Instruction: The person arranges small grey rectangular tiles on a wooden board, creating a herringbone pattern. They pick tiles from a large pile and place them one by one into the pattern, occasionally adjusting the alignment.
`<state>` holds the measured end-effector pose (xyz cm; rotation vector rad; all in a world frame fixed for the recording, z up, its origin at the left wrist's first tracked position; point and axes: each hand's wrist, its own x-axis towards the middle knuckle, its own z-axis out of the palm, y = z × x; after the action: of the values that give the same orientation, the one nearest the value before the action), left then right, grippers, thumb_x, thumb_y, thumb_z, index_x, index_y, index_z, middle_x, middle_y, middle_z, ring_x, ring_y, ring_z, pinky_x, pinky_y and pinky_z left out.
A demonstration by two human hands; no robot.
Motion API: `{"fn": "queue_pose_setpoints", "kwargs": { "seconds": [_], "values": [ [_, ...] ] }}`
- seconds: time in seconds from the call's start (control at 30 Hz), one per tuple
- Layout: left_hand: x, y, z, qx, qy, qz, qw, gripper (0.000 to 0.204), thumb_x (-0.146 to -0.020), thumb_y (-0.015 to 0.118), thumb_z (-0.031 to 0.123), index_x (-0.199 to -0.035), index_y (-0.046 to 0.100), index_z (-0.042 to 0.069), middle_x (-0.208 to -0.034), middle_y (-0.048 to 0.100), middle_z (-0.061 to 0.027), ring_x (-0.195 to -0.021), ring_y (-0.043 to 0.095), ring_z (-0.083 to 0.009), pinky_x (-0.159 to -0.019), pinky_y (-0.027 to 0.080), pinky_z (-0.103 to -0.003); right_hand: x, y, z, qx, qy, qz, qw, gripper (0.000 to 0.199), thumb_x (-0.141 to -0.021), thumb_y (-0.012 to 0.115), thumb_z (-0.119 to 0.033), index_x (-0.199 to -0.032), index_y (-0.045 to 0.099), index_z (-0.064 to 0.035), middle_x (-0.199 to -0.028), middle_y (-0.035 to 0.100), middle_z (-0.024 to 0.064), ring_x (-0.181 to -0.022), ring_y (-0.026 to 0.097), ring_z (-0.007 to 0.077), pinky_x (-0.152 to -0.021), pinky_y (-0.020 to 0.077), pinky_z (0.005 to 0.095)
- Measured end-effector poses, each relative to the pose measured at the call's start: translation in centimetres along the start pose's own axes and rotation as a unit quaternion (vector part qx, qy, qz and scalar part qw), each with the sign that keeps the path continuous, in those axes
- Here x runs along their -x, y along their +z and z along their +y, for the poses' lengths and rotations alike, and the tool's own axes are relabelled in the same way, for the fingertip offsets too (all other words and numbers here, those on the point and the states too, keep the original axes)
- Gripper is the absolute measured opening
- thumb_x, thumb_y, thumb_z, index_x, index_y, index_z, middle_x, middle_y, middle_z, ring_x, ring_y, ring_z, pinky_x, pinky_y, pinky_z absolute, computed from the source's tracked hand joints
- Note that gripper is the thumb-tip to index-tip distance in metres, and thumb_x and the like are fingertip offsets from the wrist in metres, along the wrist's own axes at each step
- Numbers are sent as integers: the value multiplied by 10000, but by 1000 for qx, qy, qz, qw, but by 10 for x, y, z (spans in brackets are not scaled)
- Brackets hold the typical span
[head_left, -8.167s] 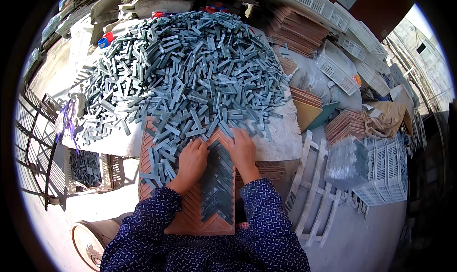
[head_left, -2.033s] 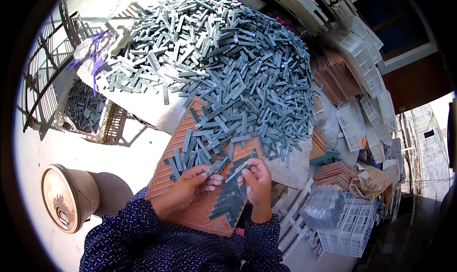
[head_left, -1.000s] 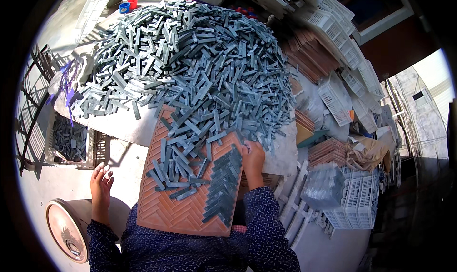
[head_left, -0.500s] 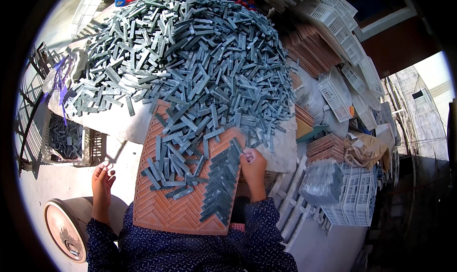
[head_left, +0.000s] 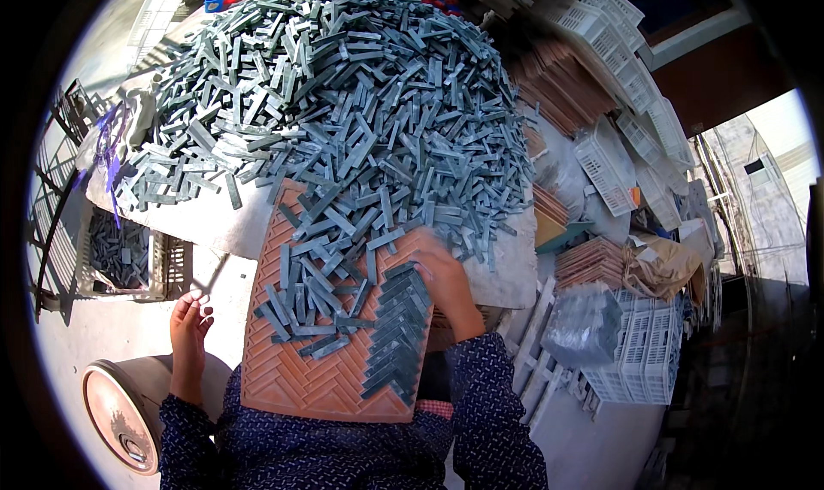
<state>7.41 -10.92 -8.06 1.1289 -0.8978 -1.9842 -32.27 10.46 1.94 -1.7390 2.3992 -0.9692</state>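
An orange-brown mould board (head_left: 313, 378) with herringbone grooves lies tilted before me, its near edge at my lap. Grey-green stone strips (head_left: 396, 335) fill the grooves along its right side in a zigzag, while loose strips (head_left: 305, 288) are strewn over its middle. At the upper end of the set strips is my right hand (head_left: 446, 286), its fingers smeared by motion and partly hidden, so any strip in them cannot be made out. My left hand (head_left: 189, 325) is raised left of the board, thumb and fingertips pinched together; what they hold, if anything, is too small to name.
A big heap of stone strips (head_left: 343, 87) covers the table (head_left: 215, 224) beyond the board. At left stand a crate of strips (head_left: 120, 254) and a round drum (head_left: 120, 413). White crates (head_left: 639, 353), a wrapped bundle (head_left: 584, 327) and stacked boards (head_left: 592, 263) are at right.
My right hand has moved slightly left and up from the board's right edge, over the top of the set strips. My left hand has barely shifted.
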Motion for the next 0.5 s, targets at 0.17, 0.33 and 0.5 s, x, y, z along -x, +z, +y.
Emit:
{"fn": "queue_pose_setpoints", "kwargs": {
  "seconds": [0.17, 0.33, 0.5],
  "values": [
    [-1, 5, 3, -14, 0, 10, 1000, 135, -949, 535, 140, -1070, 586, 111, -966, 621, 9, -809, 568, -77, -711, 471, -215, -7, 2, -1, 15, 12, -48, 999, 208, -734, 670, -20, -936, 639, -52, -942, 609, 129, -883, 591, 344, -751, 495, 401],
    [-3, 0, 5, -9, 8, 7, 1000, 131, -950, 536, 139, -1069, 587, 112, -956, 620, 6, -798, 563, -76, -709, 469, -213, -12, 4, -11, 60, -16, -30, 998, 180, -731, 680, -44, -906, 637, -48, -907, 602, 108, -880, 588, 320, -746, 491, 394],
    [-2, 6, 2, -8, 2, 6, 1000, 132, -945, 546, 141, -1067, 588, 114, -957, 623, 6, -793, 562, -73, -709, 468, -212, -8, 20, -24, 19, -31, -54, 998, 172, -726, 698, -72, -891, 653, -62, -882, 591, 89, -840, 583, 299, -714, 484, 376]
  ]
}}
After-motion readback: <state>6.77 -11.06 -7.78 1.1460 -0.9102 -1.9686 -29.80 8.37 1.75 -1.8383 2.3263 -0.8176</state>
